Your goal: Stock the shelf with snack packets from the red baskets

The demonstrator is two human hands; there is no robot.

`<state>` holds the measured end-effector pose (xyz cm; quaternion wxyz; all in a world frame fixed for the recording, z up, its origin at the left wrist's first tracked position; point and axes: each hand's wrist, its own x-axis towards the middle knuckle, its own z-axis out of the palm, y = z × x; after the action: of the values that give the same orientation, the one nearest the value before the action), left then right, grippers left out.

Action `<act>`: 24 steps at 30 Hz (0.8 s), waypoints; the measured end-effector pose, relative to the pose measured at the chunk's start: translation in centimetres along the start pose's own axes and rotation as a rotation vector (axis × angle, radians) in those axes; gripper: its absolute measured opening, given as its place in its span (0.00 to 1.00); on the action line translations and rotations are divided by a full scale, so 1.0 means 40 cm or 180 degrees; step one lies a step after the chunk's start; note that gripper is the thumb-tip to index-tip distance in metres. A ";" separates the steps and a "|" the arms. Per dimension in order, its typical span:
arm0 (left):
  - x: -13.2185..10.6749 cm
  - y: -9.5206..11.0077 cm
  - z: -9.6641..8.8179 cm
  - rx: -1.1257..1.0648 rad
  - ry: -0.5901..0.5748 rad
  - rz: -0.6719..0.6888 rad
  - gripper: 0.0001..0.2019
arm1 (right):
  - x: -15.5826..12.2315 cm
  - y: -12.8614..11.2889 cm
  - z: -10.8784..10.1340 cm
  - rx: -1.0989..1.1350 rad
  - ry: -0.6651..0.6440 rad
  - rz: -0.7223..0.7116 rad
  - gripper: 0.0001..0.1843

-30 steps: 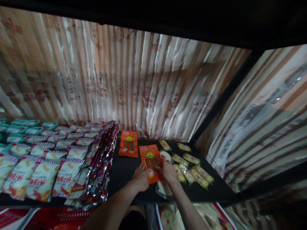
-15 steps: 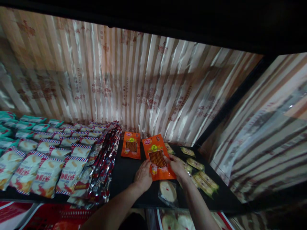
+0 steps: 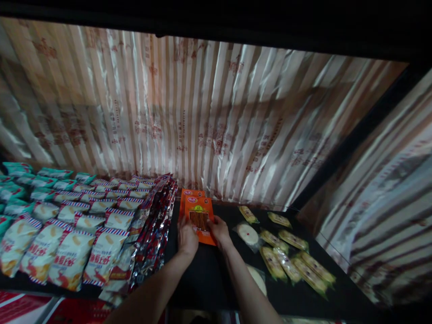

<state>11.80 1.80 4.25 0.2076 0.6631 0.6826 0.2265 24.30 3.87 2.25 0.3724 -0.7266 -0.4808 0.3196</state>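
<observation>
Both hands hold an orange snack packet [image 3: 198, 219] by its sides, its window showing brown strips. My left hand [image 3: 187, 237] is closed on its left edge, and my right hand [image 3: 218, 230] grips the right edge. Behind it, mostly covered, a second orange packet [image 3: 187, 193] shows its top and left edge. The held packet overlaps it; whether the two touch I cannot tell. To the left stands a row of dark red and silver packets [image 3: 158, 225]. On the right a round white cake in clear wrap [image 3: 248, 234] lies on the black shelf [image 3: 205, 283].
White striped snack bags [image 3: 72, 258] fill the left side, with green packets [image 3: 43, 182] behind them. Several yellow-green wrapped pastries [image 3: 275, 263] lie at the right. Another round white cake [image 3: 257, 279] is partly behind my right forearm. A creased striped sheet [image 3: 209, 121] closes the back.
The held orange packet has moved left and away from me, and now overlaps the other one. The round cake and pastries my right arm hid are uncovered. The view has shifted slightly.
</observation>
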 end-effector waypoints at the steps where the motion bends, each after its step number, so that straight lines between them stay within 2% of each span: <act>1: 0.011 -0.006 0.000 0.0027 -0.0005 -0.0026 0.21 | 0.012 -0.002 0.007 -0.0129 0.0045 0.0002 0.16; 7: 0.053 -0.025 0.005 0.0058 -0.0077 -0.0092 0.18 | 0.047 -0.020 0.029 -0.0863 0.0166 0.0115 0.22; 16: 0.083 -0.036 0.009 0.0079 -0.0231 -0.0059 0.15 | 0.047 -0.038 0.047 -0.1719 0.0145 0.0264 0.22; 24: 0.086 -0.049 0.027 0.0171 -0.0233 -0.0062 0.16 | 0.041 -0.024 0.059 -0.1766 0.0244 0.0188 0.22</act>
<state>10.71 5.23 2.30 0.2167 0.6696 0.6868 0.1817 22.44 6.21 1.67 0.1677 -0.8261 -0.5141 0.1587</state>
